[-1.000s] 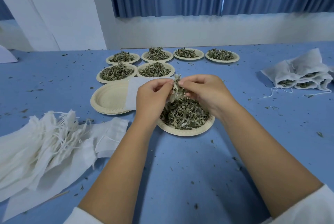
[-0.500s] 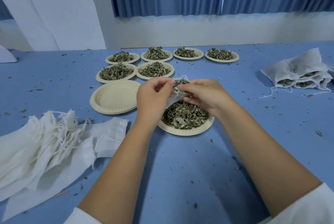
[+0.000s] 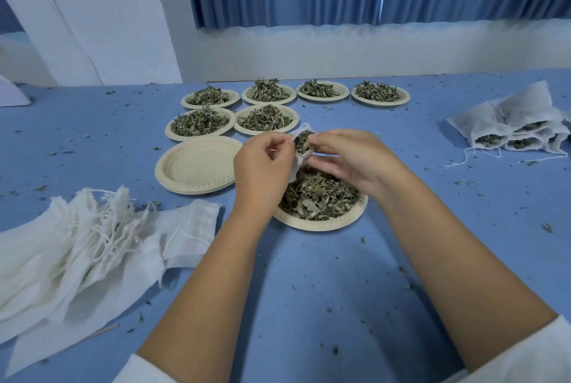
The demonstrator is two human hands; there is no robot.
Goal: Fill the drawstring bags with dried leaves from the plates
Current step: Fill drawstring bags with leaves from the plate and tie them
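Note:
A small white drawstring bag with dried leaves showing in its mouth hangs above a paper plate heaped with dried leaves. My left hand pinches the bag's left edge. My right hand pinches its right edge, fingers at the opening. Most of the bag's body is hidden behind my left hand. Several more plates of leaves stand in two rows behind.
A stack of empty paper plates lies left of my hands. A pile of empty white bags with loose strings covers the near left. Filled bags lie at the far right. Leaf crumbs dot the blue table.
The bag has been drawn in from lying flat toward the left to hanging bunched between both hands. My right hand has gone from pushing leaves in to pinching the opening.

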